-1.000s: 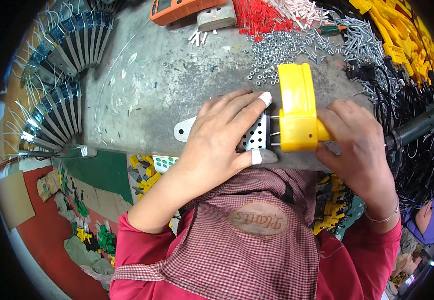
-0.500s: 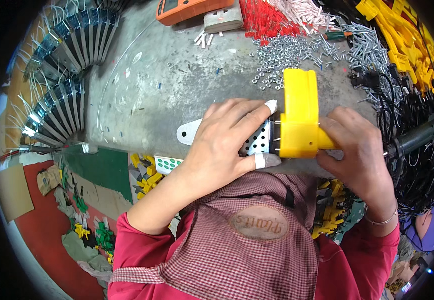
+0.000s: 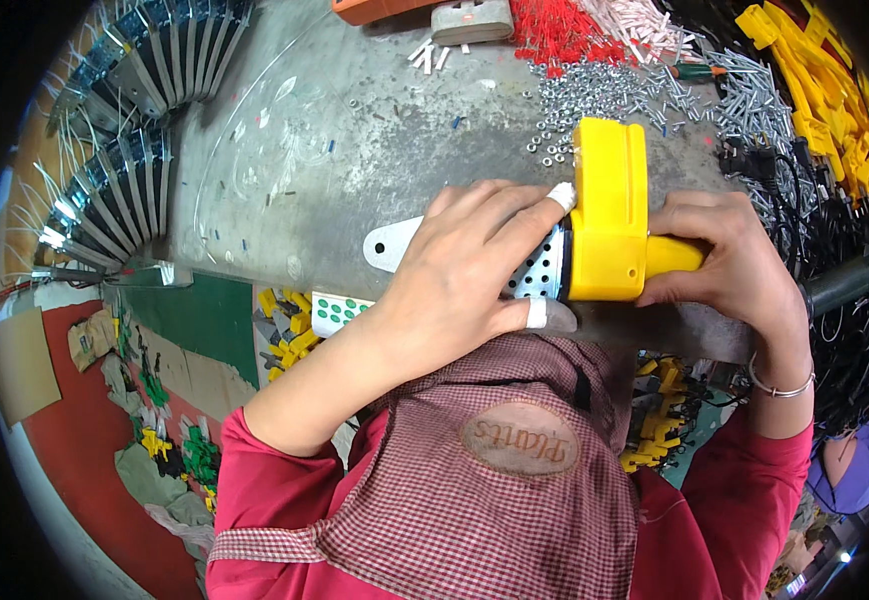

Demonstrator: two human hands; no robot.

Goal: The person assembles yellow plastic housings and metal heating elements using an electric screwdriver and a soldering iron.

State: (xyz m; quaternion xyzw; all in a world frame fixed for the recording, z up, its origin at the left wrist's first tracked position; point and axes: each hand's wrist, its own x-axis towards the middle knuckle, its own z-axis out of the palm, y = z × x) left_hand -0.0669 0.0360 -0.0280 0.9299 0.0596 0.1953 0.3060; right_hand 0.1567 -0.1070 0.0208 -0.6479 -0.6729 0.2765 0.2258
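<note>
My left hand (image 3: 469, 250), with white-wrapped thumb and finger tips, is closed over a perforated metal sleeve (image 3: 542, 262). From under its far-left side sticks out a rounded silver metal tongue (image 3: 394, 245) with one hole. A yellow plastic housing (image 3: 609, 215) stands against the sleeve's right end, its taller part pointing away from me. My right hand (image 3: 734, 250) grips the short yellow stub on the housing's right side between thumb and fingers. Both parts are above the near edge of the grey worktable (image 3: 354, 160). My left palm hides most of the metal part.
Nuts (image 3: 579, 100), screws (image 3: 754, 100), red pieces (image 3: 559, 35) and white sleeves (image 3: 644, 25) lie at the back. A screwdriver (image 3: 696, 72) rests among them. Metal plates with wires (image 3: 119, 200) fan out at left. Yellow housings (image 3: 799, 75) and black cables (image 3: 849, 350) crowd the right.
The gap with thin pins between the perforated sleeve and the yellow housing has closed; they now meet. My right fingers have shifted on the stub. The view has moved slightly.
</note>
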